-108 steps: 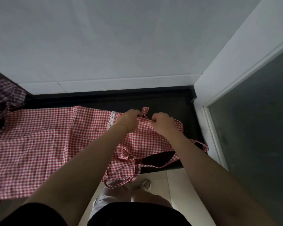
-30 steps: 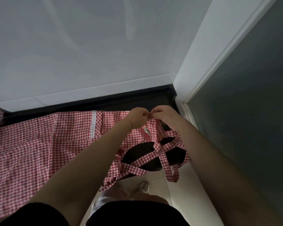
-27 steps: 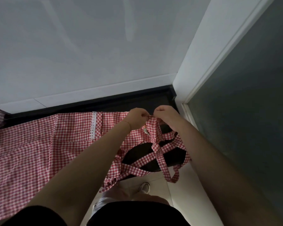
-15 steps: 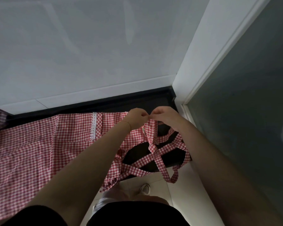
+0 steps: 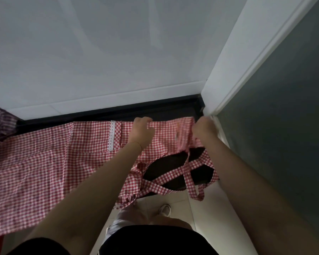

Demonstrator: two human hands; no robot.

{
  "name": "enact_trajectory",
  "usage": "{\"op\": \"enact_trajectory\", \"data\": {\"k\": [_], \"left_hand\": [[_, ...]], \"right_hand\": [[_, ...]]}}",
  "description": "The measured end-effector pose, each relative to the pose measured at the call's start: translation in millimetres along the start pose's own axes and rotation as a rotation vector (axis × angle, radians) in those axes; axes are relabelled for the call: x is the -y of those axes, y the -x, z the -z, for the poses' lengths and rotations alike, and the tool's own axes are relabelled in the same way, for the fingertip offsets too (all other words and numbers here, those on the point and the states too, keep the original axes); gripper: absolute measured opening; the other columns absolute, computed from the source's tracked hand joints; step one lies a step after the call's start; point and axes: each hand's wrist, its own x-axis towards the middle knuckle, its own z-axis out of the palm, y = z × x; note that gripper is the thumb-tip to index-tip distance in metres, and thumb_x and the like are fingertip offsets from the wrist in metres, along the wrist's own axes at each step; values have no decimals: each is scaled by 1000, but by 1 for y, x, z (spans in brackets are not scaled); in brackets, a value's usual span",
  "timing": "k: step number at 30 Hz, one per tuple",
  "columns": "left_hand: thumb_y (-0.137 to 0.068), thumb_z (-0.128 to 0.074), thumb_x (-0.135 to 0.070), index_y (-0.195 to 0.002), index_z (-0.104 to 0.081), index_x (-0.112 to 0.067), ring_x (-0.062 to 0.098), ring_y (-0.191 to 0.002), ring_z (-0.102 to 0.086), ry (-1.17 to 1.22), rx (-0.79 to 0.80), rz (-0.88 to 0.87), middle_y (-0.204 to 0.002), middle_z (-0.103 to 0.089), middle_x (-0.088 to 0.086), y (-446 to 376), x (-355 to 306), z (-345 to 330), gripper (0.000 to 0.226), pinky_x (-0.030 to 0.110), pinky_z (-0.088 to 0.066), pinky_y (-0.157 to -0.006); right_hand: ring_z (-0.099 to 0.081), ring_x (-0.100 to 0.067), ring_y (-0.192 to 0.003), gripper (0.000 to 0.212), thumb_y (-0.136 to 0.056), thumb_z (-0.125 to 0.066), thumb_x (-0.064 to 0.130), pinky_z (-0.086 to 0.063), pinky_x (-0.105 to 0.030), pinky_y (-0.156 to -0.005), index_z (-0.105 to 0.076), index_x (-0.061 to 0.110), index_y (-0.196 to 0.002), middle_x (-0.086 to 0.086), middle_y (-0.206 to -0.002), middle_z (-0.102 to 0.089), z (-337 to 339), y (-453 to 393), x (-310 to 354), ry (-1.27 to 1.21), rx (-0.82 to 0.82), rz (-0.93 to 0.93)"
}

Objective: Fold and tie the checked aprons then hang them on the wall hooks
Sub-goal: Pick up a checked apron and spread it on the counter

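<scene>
A red-and-white checked apron [image 5: 44,162] with a white lace strip lies spread over a dark counter [image 5: 169,162]. My left hand [image 5: 142,131] grips the apron's far edge near its middle. My right hand [image 5: 203,130] grips the same edge at the bib's right end, close to the white door frame. The edge is stretched straight between both hands. The apron's checked straps [image 5: 190,173] cross over the dark counter and hang over its front edge.
A second, darker checked cloth [image 5: 0,122] lies bunched at the far left. A white wall [image 5: 118,52] rises behind the counter. A white door frame [image 5: 247,52] and a dark glass panel [image 5: 293,107] stand on the right. Pale floor tiles and a shoe show below.
My hands were pinching together at one spot on the apron's top. They have moved apart, the right one toward the door frame, pulling the top edge straight.
</scene>
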Motion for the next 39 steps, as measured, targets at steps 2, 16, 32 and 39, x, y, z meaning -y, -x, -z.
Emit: {"op": "enact_trajectory", "data": {"k": [2, 16, 32, 39], "left_hand": [[-93, -54, -18, -139, -48, -20, 25, -128, -41, -213, -95, 191, -147, -38, 10, 11, 31, 3, 46, 41, -40, -107], [-90, -64, -40, -132, -54, -15, 30, -135, -30, -184, -117, 203, -145, -34, 12, 52, 132, 5, 50, 47, -31, -114], [-70, -76, -62, -149, -25, -38, 34, -151, 4, -357, 110, 132, -165, -1, 3, 54, 137, 8, 97, 69, -8, -115], [-65, -75, -70, -149, -31, -40, 34, -146, -11, -465, 67, 97, -159, -14, 8, 79, 145, 7, 99, 59, -19, -118]], "right_hand": [[-62, -37, -105, 21, -100, -43, 10, -47, -41, -78, -53, 6, -119, -17, -118, -63, -4, 1, 2, 40, -315, 47], [-22, -30, -147, 83, -95, -55, 45, -25, -48, -117, -10, 12, -156, -11, -162, -15, -84, 9, 11, 386, 339, 387], [-54, -30, -122, 35, -99, -54, 20, -41, -39, -95, -56, 8, -132, -11, -135, -56, -86, 95, 8, 953, 753, 413], [-62, -29, -93, 19, -99, -52, 26, -45, -33, -68, -60, 10, -93, -7, -96, -60, -82, 104, 37, 496, 487, 464]]}}
